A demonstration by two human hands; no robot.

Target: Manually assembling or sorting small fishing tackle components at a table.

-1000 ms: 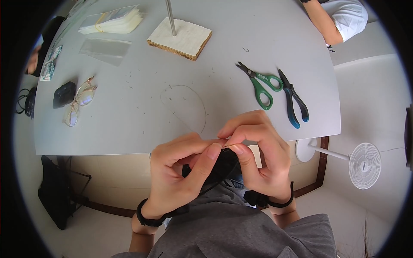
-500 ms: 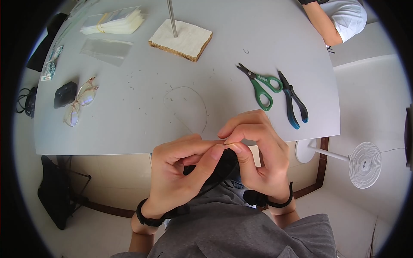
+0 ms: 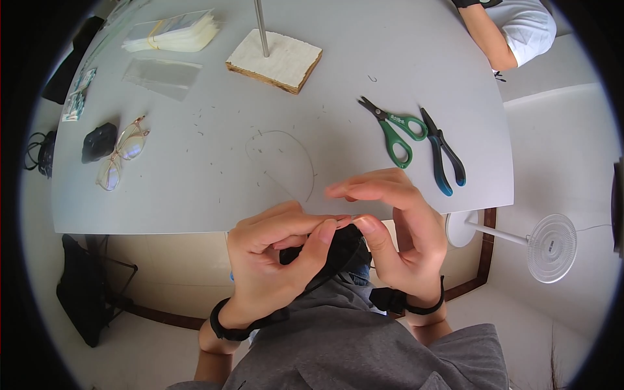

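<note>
My left hand (image 3: 276, 250) is closed in a pinch, thumb pressed on the index finger, just off the table's near edge. What it pinches is too small to make out. My right hand (image 3: 406, 237) is beside it, thumb tip against or very near the left fingertips. Its index finger is lifted away from the thumb, leaving a gap. On the table ahead lies a loop of thin, clear line (image 3: 312, 170), its near part running toward my hands. A small hook (image 3: 372, 78) rests farther off. Green-handled scissors (image 3: 395, 133) and dark pliers (image 3: 442, 149) lie to the right.
Small dark clippings are scattered over the grey table (image 3: 162, 208). Glasses (image 3: 122, 153) and a black lump-shaped object (image 3: 99, 142) lie left. Farther back are clear bags (image 3: 172, 36) and a rod on a white-topped block (image 3: 276, 62). Another person's arm (image 3: 492, 39) reaches in at far right; a fan (image 3: 551, 249) stands right.
My right index finger has lifted and opened away from the thumb, and the right hand has shifted slightly right. My left hand keeps its pinch. The line loop has moved slightly.
</note>
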